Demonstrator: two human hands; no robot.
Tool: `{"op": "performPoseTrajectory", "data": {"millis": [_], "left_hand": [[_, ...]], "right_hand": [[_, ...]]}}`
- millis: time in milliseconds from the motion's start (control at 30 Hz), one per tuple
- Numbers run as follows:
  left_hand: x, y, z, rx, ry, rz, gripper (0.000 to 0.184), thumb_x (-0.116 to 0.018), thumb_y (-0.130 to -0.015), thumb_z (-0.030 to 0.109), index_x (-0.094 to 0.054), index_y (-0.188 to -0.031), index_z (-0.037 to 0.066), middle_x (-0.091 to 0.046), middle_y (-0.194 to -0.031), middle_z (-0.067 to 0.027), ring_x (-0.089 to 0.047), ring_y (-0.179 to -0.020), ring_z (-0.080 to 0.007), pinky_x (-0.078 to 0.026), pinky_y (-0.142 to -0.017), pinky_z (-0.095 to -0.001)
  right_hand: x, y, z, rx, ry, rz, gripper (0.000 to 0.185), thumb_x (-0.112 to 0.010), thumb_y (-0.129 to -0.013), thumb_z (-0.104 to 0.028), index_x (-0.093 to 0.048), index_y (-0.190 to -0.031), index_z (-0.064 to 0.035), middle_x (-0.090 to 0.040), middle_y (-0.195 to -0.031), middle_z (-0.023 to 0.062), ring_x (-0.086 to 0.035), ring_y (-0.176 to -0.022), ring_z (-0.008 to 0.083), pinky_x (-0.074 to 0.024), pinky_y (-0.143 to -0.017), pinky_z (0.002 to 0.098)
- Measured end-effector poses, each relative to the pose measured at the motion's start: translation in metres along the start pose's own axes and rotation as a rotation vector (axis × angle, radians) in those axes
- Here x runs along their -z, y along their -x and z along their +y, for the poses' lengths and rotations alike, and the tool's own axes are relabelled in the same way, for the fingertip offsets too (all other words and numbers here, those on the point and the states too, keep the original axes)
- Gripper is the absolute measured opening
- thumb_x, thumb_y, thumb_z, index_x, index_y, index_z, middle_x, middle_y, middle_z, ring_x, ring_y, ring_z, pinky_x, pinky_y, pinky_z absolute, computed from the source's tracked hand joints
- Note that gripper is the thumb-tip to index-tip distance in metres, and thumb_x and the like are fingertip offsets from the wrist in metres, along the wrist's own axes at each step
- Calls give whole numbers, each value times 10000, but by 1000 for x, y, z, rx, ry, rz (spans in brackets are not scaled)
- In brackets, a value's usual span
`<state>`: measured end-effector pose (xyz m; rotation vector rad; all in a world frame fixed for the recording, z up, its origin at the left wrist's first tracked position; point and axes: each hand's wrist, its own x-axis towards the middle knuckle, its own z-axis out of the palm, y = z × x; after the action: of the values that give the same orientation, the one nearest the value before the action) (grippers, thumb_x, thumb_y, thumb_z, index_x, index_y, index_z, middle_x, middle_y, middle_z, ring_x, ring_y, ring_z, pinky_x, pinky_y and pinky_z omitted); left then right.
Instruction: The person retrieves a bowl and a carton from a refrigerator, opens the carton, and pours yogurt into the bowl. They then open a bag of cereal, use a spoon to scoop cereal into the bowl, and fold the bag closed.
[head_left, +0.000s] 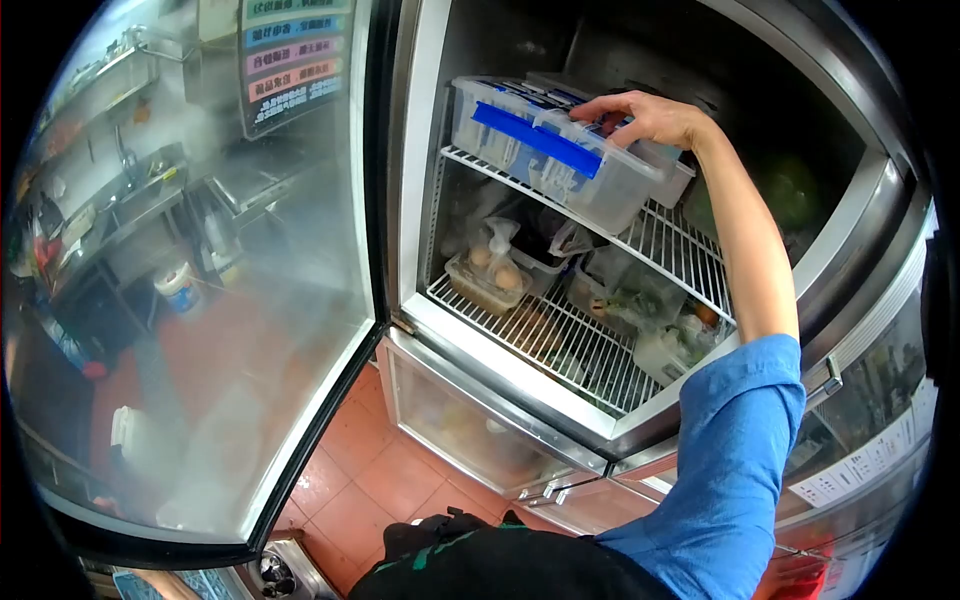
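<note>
My right hand (650,118) reaches over the top of a clear plastic storage box (610,200) on the fridge's upper wire shelf. Its fingers are curled down at the near right corner of the box, among dark blue and white packs. What lies between the fingertips is hidden. A long blue clip (535,138) runs along the front of the box. My left hand does not show for certain; a strip of skin (168,584) appears at the bottom left edge, and I cannot tell whose it is.
The fogged glass door (290,300) stands wide on the left. On the lower wire shelf (545,345) are a tub with eggs (490,270) and bagged greens (640,305). A lower fridge door (470,430) is closed above the red tile floor (390,490).
</note>
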<state>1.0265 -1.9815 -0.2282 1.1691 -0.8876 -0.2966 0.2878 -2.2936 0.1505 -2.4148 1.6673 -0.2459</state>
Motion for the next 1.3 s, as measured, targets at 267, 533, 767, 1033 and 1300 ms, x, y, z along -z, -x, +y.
{"op": "performPoseTrajectory", "data": {"millis": [267, 533, 767, 1033, 1300], "left_hand": [[9, 16, -1, -13, -52, -61, 471, -353, -978, 206, -270, -1394, 3, -337, -1410, -115, -292, -1324, -207, -247, -1116, -306], [24, 26, -8, 34, 573, -267, 466, -352, -977, 201, -272, -1391, 4, -335, -1408, -114, -276, -1334, -203, -251, -1113, -299], [-9, 50, 11, -107, -345, 116, 448, -378, -973, 147, -283, -1358, -61, -309, -1430, -175, -351, -1289, -224, -312, -1061, -325], [-101, 203, 56, -98, 125, 564, 348, -452, -947, 231, -472, -1240, 44, -507, -1250, -103, -480, -1120, -194, -357, -995, -367], [-325, 352, 231, -169, 387, -918, 720, -560, -886, 272, -190, -1415, -46, -280, -1446, -198, -283, -1339, -294, -196, -1099, -404]], "right_hand": [[-12, 10, 8, 97, 308, 128, 562, -739, -617, -192, -561, -1138, -81, -579, -1125, 76, -532, -987, 236, -385, -952, 348], [7, 2, 23, 124, 17, 182, 489, -696, -695, -175, -561, -1150, -58, -598, -1061, 64, -520, -988, 171, -388, -935, 305], [48, 17, 63, 281, -766, 820, 413, -629, -835, -419, -578, -1053, -72, -609, -1007, 66, -585, -978, 167, -530, -791, 310], [-145, 189, -81, 295, -1729, 722, 285, -575, -871, -330, -597, -1036, -99, -662, -921, 33, -636, -847, 170, -514, -797, 340], [-352, 564, -80, -264, -1583, 1060, 388, -639, -763, -231, -547, -1043, 22, -622, -917, 98, -611, -848, 155, -488, -793, 276]]}}
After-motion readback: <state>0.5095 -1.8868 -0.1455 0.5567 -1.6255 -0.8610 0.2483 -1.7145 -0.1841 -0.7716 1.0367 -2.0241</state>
